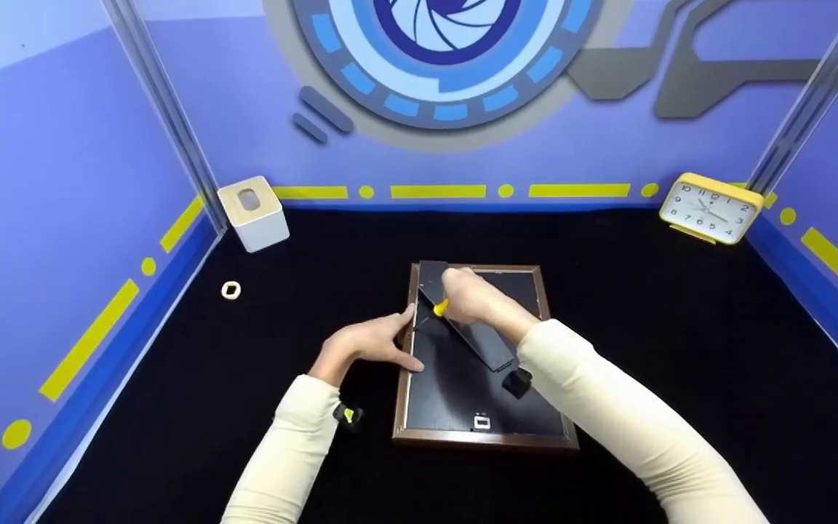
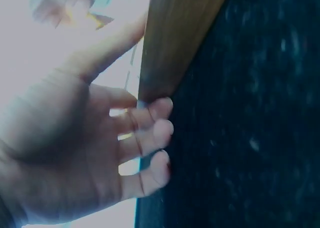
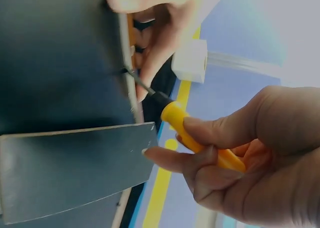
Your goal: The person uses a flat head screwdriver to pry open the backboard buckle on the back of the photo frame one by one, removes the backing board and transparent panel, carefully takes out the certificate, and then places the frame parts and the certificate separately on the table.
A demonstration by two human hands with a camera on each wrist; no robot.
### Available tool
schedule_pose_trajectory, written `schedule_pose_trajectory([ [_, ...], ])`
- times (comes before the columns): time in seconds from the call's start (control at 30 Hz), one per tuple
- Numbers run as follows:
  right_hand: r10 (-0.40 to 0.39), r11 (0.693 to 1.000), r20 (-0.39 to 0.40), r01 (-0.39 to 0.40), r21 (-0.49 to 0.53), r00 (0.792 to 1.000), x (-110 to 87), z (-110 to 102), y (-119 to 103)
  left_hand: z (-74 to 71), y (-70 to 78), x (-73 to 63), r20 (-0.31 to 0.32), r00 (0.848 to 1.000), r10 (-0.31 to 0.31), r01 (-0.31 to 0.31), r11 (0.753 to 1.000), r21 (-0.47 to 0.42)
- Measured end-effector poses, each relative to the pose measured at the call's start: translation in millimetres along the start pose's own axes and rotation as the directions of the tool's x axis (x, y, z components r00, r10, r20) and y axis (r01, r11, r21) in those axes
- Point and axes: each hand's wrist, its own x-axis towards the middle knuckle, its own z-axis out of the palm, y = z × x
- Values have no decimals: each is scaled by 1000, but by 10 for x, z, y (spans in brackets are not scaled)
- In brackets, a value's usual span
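Observation:
A brown wooden picture frame (image 1: 488, 440) lies face down, its black backing board (image 1: 455, 393) uppermost. My right hand (image 1: 470, 297) grips a screwdriver (image 3: 176, 119) by its yellow handle. The screwdriver's metal tip meets the inner edge of the frame's left side in the right wrist view. Across the board slants a dark stand leg (image 1: 488, 342), just beside the screwdriver. My left hand (image 1: 368, 340) holds the frame's left side, thumb over the board's edge and the other fingers bent against the wooden side (image 2: 172, 42).
At the back left stands a white tissue box (image 1: 262, 225) with a wooden lid. A small pale ring (image 1: 230, 290) lies in front of it. A yellow clock (image 1: 711, 209) occupies the back right corner. Blue walls (image 1: 201, 87) enclose the black tabletop (image 1: 681, 349).

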Motion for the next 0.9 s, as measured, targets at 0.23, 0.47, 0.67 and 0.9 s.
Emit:
schedule_pose_trajectory([
  [0.23,24,999,57,-23,-28,998,53,-64,-271,-5,45,8,-10,999,-49,49,999,17],
  [0.47,6,996,62,0,-93,998,166,-102,-471,-7,32,12,12,1000,-23,23,1000,-1],
  [0.67,-52,982,50,60,-179,997,202,-100,-619,8,40,20,0,1000,5,-5,999,-35],
  [0.9,-80,976,41,87,-200,996,214,-92,-636,4,28,10,-11,1000,6,-6,1000,-5],
])
